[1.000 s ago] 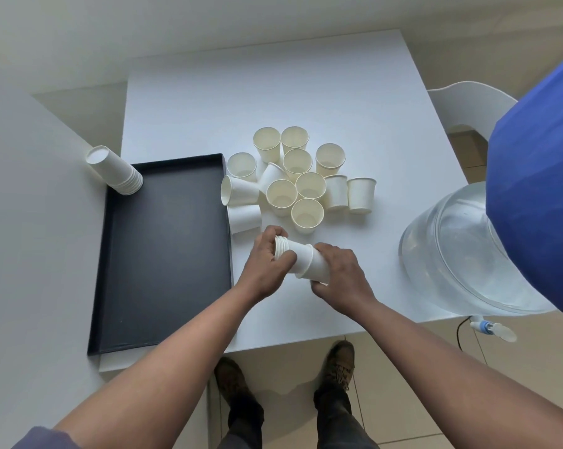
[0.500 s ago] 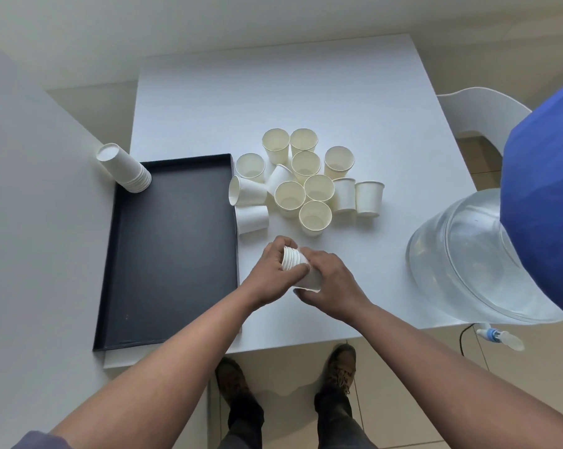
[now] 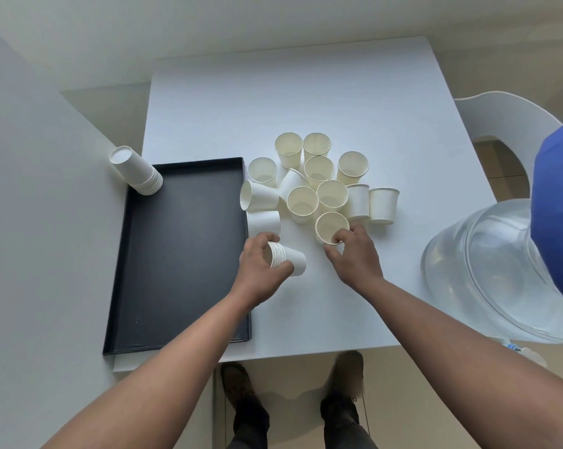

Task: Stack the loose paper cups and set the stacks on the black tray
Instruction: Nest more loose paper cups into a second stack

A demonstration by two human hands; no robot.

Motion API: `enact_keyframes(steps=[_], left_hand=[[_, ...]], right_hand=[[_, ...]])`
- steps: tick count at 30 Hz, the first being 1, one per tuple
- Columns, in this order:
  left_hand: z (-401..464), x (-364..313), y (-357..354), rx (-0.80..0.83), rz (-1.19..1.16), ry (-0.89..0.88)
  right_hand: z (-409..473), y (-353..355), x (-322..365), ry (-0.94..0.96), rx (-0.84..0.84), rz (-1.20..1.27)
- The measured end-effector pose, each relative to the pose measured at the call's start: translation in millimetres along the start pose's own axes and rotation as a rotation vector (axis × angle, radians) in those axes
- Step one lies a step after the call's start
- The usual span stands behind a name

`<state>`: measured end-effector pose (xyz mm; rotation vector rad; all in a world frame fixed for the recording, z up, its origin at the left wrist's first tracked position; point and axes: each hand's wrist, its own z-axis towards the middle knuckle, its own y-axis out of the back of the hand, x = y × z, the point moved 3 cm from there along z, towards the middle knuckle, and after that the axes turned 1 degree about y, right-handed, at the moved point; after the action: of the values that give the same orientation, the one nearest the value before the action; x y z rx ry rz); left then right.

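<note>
**Right hand leaves the stack for a loose cup**

Half a second ago both hands were closed on one short stack of cups; since then the right hand (image 3: 354,257) has let go and reached forward to the nearest upright cup (image 3: 331,226). Its fingertips (image 3: 338,238) curl over the near rim of that cup and its thumb lies against the outside, pinching the rim. The cup stands on the white table (image 3: 306,102) at the near edge of the loose cups (image 3: 319,183), a cluster mostly upright, with a few lying on their sides toward the tray.

Alone now, the left hand (image 3: 259,272) holds the nested stack (image 3: 285,262) on its side, fingers and thumb wrapped round the rimmed end, the base pointing right. That stack sits just beside the right wall of the black tray (image 3: 179,254), near the tray's middle length.

A taller finished stack (image 3: 137,171) stands upside down and tilted at the tray's far left corner. At the right, a clear water bottle (image 3: 487,270) lies by the table edge, a white chair (image 3: 507,121) behind it. Two shoes (image 3: 241,387) show on the floor below.
</note>
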<state>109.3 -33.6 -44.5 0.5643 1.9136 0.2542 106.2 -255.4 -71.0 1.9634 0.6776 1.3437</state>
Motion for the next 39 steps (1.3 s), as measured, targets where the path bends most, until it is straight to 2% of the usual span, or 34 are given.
enact_keyframes(steps=[5,13,23,28,33,36,39], left_hand=[[4.7,-5.0,5.3,-0.021,-0.059,0.018],[10.5,-25.9,11.8,-0.071,-0.257,-0.053],[12.6,-24.9,-1.8,0.127,-0.126,-0.032],[7.1,-20.7,-15.2,0.28,-0.029,-0.06],[4.4,-13.3,-18.7,0.372,0.02,-0.027],[5.6,-5.2,-14.1,0.35,0.027,-0.027],[8.5,2.0,-9.7,0.246,0.071,-0.023]], right_hand=[[-9.1,1.1,-1.2,0.034,-0.072,0.037],[-23.5,-2.7,-2.5,0.074,-0.024,0.058],[-29.6,-7.3,14.0,0.277,0.114,0.104],[-36.3,-15.0,28.3,0.382,0.164,0.103],[-41.3,-17.3,27.8,0.406,0.175,0.105],[-39.3,-17.6,22.0,0.356,0.282,0.069],[-25.5,-17.1,22.0,0.272,0.34,-0.018]])
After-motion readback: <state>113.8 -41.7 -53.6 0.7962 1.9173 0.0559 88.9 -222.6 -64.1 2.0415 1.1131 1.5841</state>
